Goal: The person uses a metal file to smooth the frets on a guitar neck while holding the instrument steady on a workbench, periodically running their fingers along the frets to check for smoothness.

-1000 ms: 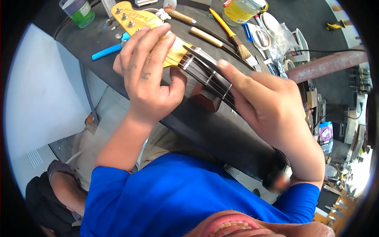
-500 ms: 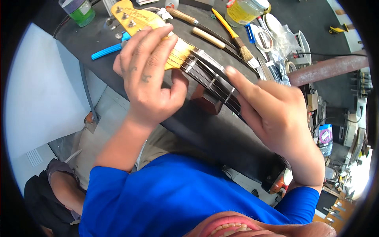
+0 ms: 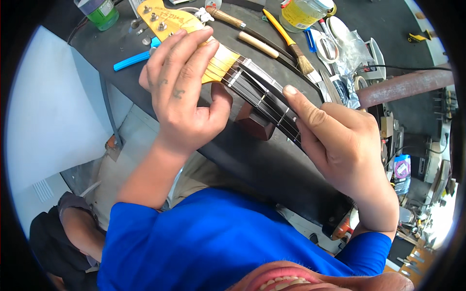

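A guitar's pale yellow headstock (image 3: 170,22) lies across the bench, its metal tuners at the far left. My left hand (image 3: 182,87) is closed on its lower end, with fingers over the top and the thumb against the near edge. From there the dark fretboard (image 3: 274,110) with its strings runs down to the right. My right hand (image 3: 335,131) grips a slim dark file-like tool (image 3: 264,80) that lies along the neck near the nut. The index finger stretches along it; its other end is hidden by the hand. A brown wooden block (image 3: 255,123) supports the neck.
Behind the neck lie a wooden-handled tool (image 3: 257,44), a yellow-handled brush (image 3: 286,36), a jar (image 3: 303,17) and a tape roll (image 3: 326,51). A blue-handled tool (image 3: 131,61) is beside the headstock. A brown pipe (image 3: 403,85) juts in from the right. Someone's arm (image 3: 82,228) shows lower left.
My right hand has slid a little down the neck to the right, with the slim dark tool in it. The left hand stays on the headstock.
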Tool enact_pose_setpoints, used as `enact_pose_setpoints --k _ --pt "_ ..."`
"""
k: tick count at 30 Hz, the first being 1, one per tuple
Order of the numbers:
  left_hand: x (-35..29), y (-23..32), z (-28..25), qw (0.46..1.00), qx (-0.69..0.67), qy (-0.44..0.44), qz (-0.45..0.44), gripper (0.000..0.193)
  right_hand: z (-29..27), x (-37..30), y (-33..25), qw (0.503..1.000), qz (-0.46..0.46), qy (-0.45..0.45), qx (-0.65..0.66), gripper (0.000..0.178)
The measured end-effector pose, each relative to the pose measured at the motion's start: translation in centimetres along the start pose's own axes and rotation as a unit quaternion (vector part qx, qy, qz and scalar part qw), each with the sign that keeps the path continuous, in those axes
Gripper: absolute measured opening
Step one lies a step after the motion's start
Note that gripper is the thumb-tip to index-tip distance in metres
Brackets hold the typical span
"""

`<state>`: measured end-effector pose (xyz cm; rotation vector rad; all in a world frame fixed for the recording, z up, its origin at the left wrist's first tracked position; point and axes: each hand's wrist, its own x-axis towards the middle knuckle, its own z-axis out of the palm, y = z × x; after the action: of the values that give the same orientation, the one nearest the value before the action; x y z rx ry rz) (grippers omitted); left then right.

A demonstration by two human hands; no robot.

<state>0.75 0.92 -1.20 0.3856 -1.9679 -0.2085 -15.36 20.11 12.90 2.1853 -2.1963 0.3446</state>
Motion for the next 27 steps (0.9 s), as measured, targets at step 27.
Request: enact_pose_setpoints --k 27 --pt "0.3 -0.5 0.2 1.0 0.0 0.009 0.007 0.065 1.0 0.5 0.8 0.999 -0.016 0.031 0.004 0.058"
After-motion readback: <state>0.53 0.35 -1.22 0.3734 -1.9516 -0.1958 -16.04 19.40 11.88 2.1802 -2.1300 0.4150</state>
